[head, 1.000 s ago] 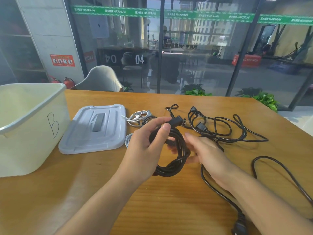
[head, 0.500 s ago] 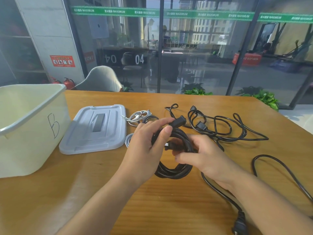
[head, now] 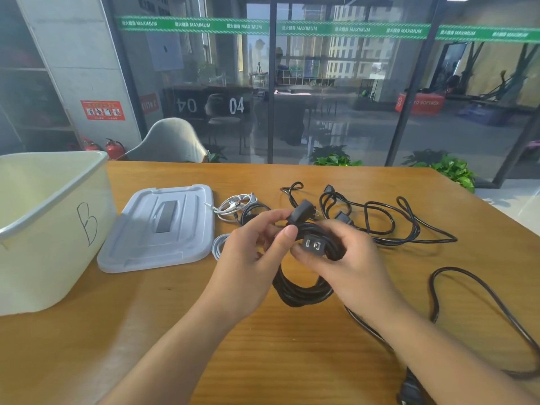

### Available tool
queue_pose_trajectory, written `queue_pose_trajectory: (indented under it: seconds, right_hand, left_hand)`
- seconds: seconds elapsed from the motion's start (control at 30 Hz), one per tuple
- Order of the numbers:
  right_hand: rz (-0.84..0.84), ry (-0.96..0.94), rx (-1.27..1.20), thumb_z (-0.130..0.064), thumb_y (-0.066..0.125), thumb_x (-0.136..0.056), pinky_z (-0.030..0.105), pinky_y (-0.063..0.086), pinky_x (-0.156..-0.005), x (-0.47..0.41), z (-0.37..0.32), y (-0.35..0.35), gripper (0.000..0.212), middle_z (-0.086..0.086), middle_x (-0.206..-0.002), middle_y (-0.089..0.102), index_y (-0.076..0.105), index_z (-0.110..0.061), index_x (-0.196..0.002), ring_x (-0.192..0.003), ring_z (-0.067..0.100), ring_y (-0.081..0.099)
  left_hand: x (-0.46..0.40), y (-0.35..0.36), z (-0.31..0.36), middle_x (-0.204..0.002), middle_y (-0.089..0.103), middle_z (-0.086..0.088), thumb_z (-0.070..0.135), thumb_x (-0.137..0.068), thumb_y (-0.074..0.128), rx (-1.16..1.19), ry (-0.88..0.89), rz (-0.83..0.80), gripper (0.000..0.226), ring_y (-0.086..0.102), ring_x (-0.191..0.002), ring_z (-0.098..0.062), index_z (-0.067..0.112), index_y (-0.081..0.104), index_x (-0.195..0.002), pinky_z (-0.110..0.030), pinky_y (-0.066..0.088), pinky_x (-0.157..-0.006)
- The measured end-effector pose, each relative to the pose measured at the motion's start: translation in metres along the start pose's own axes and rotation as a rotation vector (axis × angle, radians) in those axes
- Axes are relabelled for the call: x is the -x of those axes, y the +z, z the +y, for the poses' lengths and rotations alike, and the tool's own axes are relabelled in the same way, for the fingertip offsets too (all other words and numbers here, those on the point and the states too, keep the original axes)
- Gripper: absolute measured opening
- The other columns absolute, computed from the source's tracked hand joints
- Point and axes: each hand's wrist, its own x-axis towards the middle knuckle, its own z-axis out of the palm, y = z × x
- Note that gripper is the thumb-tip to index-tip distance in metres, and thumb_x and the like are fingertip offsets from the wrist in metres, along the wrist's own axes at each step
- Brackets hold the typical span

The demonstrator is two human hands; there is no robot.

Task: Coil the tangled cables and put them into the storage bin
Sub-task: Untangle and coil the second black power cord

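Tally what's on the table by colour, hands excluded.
Black cables: 3 — coiled black cable held in both hands, tangled black cable, loose black cable
White cables: 2 — white earphone cable, white cable
Cream storage bin: 1
Grey lid: 1
Total: 7

Coiled black cable in both hands, seemingly.

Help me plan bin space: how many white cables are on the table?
2: a white tangle right of the lid, and a white loop partly behind the left hand; more may be hidden.
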Motion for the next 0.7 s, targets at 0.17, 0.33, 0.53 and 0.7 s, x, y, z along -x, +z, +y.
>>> queue_pose_trajectory:
  seconds: [0.17, 0.33, 0.53, 0.7]
  right_hand:
    - [0.311, -0.391, 0.529, -0.051, 0.077, -0.09, 0.024, 0.056, -0.072, 0.0006, 0.0075, -0.0061, 0.039, -0.016, -0.1, 0.077, 0.073, -0.024, -0.118, -0.086, 0.0, 0.071]
    - [0.262, -0.378, 0.524, -0.058, 0.054, -0.101, 0.019, 0.05, -0.066, -0.0001, 0.0061, -0.0027, 0.045, -0.019, -0.083, 0.072, 0.071, -0.024, -0.123, -0.069, 0.0, 0.065]
    - [0.023, 0.08, -0.338, -0.05, 0.057, -0.1, 0.029, 0.058, -0.067, -0.0021, 0.0025, -0.0023, 0.034, 0.007, -0.103, 0.079, 0.078, -0.027, -0.112, -0.077, 0.017, 0.07]
    - [-0.049, 0.248, -0.499, -0.052, 0.056, -0.102, 0.03, 0.056, -0.063, -0.0044, 0.0062, 0.0021, 0.039, 0.012, -0.108, 0.078, 0.079, -0.023, -0.112, -0.069, 0.017, 0.065]
  left_hand:
    - [0.0011, 0.0041, -0.0047, -0.08, 0.069, 0.009, 0.049, -0.1, 0.06, 0.033, -0.028, 0.008, 0.022, 0.062, -0.068, -0.005, 0.043, 0.063, -0.121, -0.026, 0.054, -0.06]
    - [0.0008, -0.0008, -0.0056, -0.078, 0.069, -0.002, 0.052, -0.099, 0.059, 0.071, -0.04, 0.006, 0.03, 0.062, -0.062, -0.014, 0.038, 0.066, -0.125, -0.035, 0.058, -0.052]
    - [-0.0007, -0.0036, -0.0076, -0.079, 0.068, 0.003, 0.053, -0.097, 0.057, 0.058, -0.045, -0.017, 0.029, 0.065, -0.061, -0.015, 0.042, 0.061, -0.123, -0.029, 0.056, -0.052]
    - [0.0003, -0.0053, -0.0101, -0.076, 0.069, 0.014, 0.051, -0.099, 0.058, 0.027, -0.057, -0.012, 0.02, 0.064, -0.063, -0.007, 0.047, 0.061, -0.118, -0.027, 0.055, -0.054]
